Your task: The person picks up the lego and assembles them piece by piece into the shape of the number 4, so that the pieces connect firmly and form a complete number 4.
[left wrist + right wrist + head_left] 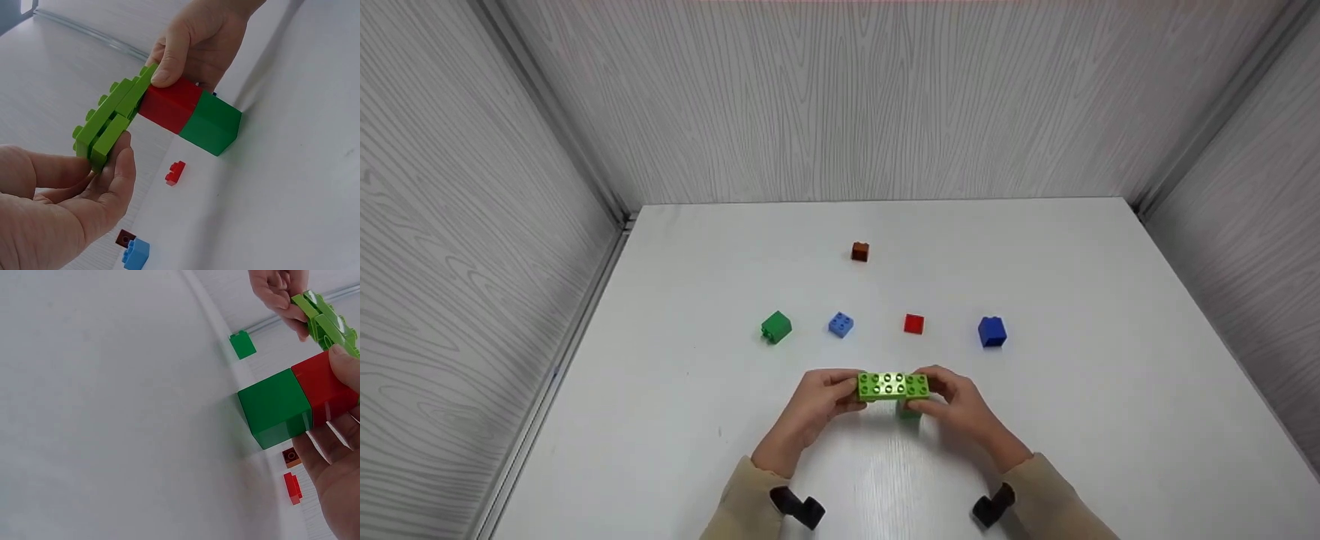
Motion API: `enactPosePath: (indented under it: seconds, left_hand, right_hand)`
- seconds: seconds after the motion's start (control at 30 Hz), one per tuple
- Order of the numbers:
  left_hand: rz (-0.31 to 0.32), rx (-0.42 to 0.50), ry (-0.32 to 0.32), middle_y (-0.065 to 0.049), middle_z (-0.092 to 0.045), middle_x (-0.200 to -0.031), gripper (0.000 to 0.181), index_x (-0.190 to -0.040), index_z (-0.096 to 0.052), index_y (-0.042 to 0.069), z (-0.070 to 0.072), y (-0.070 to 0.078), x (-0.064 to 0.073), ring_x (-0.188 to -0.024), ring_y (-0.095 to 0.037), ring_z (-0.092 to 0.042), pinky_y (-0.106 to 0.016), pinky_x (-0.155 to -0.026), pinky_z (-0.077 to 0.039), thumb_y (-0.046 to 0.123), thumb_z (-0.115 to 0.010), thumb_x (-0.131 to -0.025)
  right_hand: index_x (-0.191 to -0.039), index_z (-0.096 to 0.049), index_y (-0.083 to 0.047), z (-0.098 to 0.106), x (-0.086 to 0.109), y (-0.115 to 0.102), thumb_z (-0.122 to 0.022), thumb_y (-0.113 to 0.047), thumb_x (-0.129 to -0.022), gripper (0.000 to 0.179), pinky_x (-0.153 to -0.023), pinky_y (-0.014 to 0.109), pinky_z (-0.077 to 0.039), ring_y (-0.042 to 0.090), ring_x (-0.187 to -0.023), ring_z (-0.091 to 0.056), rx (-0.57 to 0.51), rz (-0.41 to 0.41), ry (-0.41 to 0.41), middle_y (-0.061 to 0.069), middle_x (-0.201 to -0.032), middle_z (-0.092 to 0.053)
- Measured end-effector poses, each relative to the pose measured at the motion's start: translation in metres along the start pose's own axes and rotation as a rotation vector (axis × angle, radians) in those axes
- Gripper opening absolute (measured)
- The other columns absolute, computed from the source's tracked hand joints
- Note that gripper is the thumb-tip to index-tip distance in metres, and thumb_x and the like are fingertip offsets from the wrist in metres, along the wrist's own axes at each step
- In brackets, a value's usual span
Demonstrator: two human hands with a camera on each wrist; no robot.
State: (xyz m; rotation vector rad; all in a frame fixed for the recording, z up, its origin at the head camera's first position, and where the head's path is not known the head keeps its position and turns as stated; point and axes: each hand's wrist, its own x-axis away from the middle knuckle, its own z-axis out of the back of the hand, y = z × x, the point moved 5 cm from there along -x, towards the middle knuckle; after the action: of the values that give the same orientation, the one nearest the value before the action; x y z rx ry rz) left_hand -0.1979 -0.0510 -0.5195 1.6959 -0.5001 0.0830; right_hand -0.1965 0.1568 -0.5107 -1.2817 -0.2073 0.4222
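Note:
Light green bricks [885, 385], studs up and layered, lie across the top of a stack. Beneath their right end are a red brick [171, 104] and, below it, a green brick [211, 124] at the tabletop. My left hand [819, 405] pinches the free left end of the light green bricks between thumb and fingers. With thumb and fingers on opposite sides, my right hand [960, 405] grips the stack at the red brick, its thumb tip by the light green edge. From the head view the red brick is hidden; the left wrist view shows a gap between light green layers.
Beyond the hands lie a green brick [776, 328] on its side, a light blue brick [841, 325], a flat red brick [913, 324] and a dark blue brick [992, 331]. Farther back is a brown brick [860, 252]. Grey panels wall the white table [697, 255].

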Motion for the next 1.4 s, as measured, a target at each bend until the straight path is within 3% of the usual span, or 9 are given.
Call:
enactPosePath:
  seconds: [0.23,0.43,0.77,0.93,1.13,1.27,1.4]
  left_hand:
    - [-0.01,-0.037,0.012,-0.014,-0.064,-0.1,0.04,-0.111,-0.062,-0.007,-0.0033,0.0029,-0.0044,-0.084,-0.021,-0.064,-0.032,-0.077,-0.053,0.023,-0.067,-0.086]
    - [-0.005,-0.049,0.079,-0.015,-0.063,-0.099,0.04,-0.107,-0.063,-0.007,-0.006,0.0041,-0.0058,-0.081,-0.02,-0.064,-0.032,-0.074,-0.054,0.02,-0.074,-0.08]
    - [0.012,-0.044,0.126,-0.013,-0.065,-0.091,0.031,-0.103,-0.064,-0.009,-0.0068,0.0071,-0.0054,-0.073,-0.019,-0.064,-0.035,-0.071,-0.054,0.01,-0.073,-0.08]
    - [0.027,-0.047,0.142,-0.013,-0.064,-0.093,0.032,-0.104,-0.065,-0.007,-0.0062,0.0057,-0.0053,-0.073,-0.019,-0.063,-0.034,-0.072,-0.054,0.013,-0.073,-0.08]
    - [0.024,-0.016,0.097,-0.012,-0.064,-0.094,0.033,-0.107,-0.061,-0.006,-0.0055,0.0033,-0.0036,-0.077,-0.018,-0.062,-0.035,-0.075,-0.053,0.016,-0.069,-0.084]
    - [0.01,-0.052,0.067,-0.01,-0.063,-0.095,0.032,-0.11,-0.06,-0.005,-0.0047,0.0058,-0.0014,-0.078,-0.02,-0.062,-0.037,-0.076,-0.053,0.017,-0.065,-0.088]
    - [-0.013,-0.083,0.076,-0.009,-0.063,-0.096,0.036,-0.111,-0.06,-0.002,-0.0014,0.0069,0.0013,-0.08,-0.02,-0.063,-0.036,-0.076,-0.053,0.025,-0.065,-0.088]
  right_hand:
    - [-0.116,-0.057,-0.002,0.0012,0.0002,0.0,-0.07,-0.011,-0.083,0.037,-0.095,0.045,-0.041,0.022,-0.099,-0.055,0.003,-0.015,0.01,0.007,-0.106,-0.06]
    - [-0.116,-0.057,-0.001,0.0009,0.0007,-0.0003,-0.069,-0.01,-0.084,0.035,-0.092,0.044,-0.043,0.02,-0.097,-0.055,0.013,0.006,0.007,0.008,-0.106,-0.059]
    - [-0.116,-0.056,0.001,0.0005,0.0013,-0.0013,-0.068,-0.009,-0.084,0.036,-0.089,0.042,-0.044,0.019,-0.094,-0.055,0.013,0.046,-0.001,0.01,-0.107,-0.058]
    - [-0.117,-0.056,0.0,-0.0001,0.0017,-0.0002,-0.068,-0.009,-0.085,0.036,-0.09,0.041,-0.044,0.019,-0.095,-0.055,0.001,0.038,-0.004,0.01,-0.108,-0.058]
    - [-0.117,-0.056,0.0,-0.0013,0.0002,0.0,-0.068,-0.009,-0.085,0.035,-0.091,0.041,-0.044,0.02,-0.096,-0.056,0.004,0.057,-0.012,0.01,-0.107,-0.058]
    - [-0.116,-0.057,-0.001,-0.0012,-0.0005,0.0012,-0.068,-0.009,-0.084,0.035,-0.091,0.042,-0.044,0.019,-0.097,-0.056,0.012,0.065,-0.011,0.008,-0.107,-0.059]
    - [-0.116,-0.057,-0.001,-0.0022,-0.0011,0.0017,-0.069,-0.009,-0.084,0.035,-0.091,0.042,-0.044,0.019,-0.097,-0.056,0.009,0.061,-0.012,0.008,-0.106,-0.059]
